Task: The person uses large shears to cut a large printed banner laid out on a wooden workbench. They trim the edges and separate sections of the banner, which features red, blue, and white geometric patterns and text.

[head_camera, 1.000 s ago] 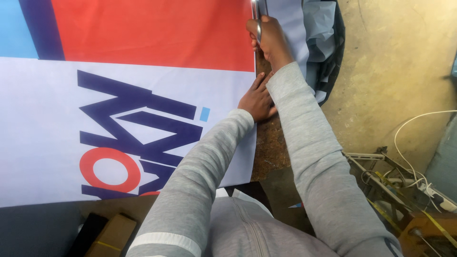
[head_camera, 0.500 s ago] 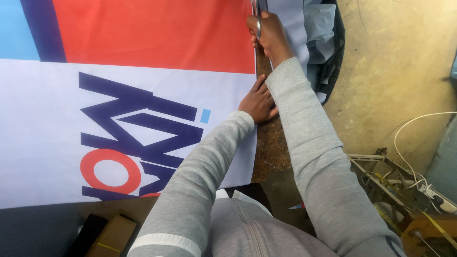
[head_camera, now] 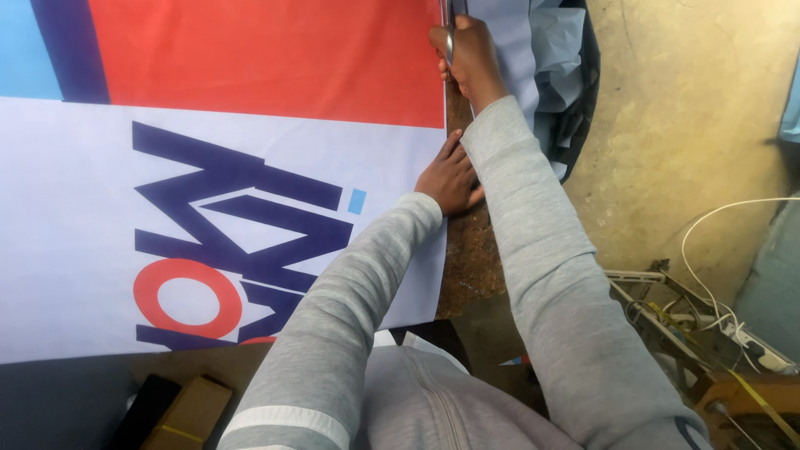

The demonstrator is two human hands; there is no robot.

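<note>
Looked down from the wearer's head, one view only, steep and nearly vertical. Faced forward over grey sleeves toward the printed banner (head_camera: pixel 208 150) spread on the tabletop (head_camera: pixel 471 267). Sat close: forearms filled the lower middle, left hand (head_camera: pixel 450 179) and right hand (head_camera: pixel 467 58) near the top centre. Took in concrete floor (head_camera: pixel 692 125) at the right, tabletop edge below.

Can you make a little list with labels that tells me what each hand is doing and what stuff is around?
left hand: pressed flat on the banner's right edge
right hand: gripping a metal tool at that edge
banner: big printed sheet, red, white, blue, spread on the worktable
worktable: bare rusty-brown strip beside the banner
trimmed strip: pale material bunched on the right
floor: concrete, white cable lying on it
</note>
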